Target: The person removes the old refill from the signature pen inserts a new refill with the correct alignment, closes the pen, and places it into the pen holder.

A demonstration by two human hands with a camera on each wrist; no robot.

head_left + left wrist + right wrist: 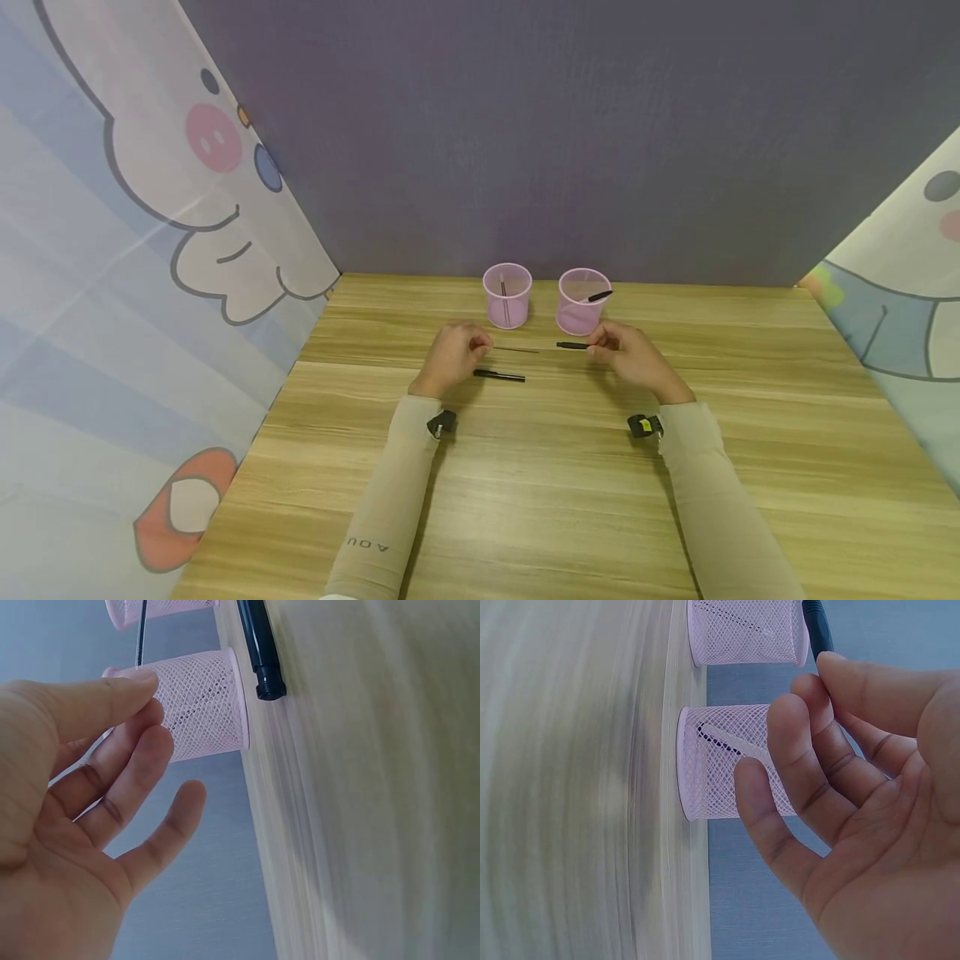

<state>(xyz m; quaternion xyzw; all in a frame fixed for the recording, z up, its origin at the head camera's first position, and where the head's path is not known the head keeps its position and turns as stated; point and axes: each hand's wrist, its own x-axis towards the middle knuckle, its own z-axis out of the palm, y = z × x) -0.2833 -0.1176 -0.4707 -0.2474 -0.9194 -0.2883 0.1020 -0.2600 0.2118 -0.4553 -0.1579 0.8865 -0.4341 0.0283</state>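
Note:
My left hand (452,358) pinches one end of a thin pen refill (517,350) between thumb and fingertips; in the left wrist view the refill (141,637) looks like a slim dark rod. Opposite it, my right hand (628,357) pinches a black pen barrel (572,345), which points left toward the refill. The two pieces appear apart, nearly in line. In the right wrist view the barrel (819,631) sticks out past the thumb, its held end hidden by fingers. A black pen cap or barrel (499,377) lies on the table near my left hand.
Two pink mesh pen cups stand behind the hands. The left cup (494,312) holds thin dark rods; the right cup (576,322) holds a pen (600,296) leaning over its rim. A dark panel (562,150) rises behind the wooden table (555,500).

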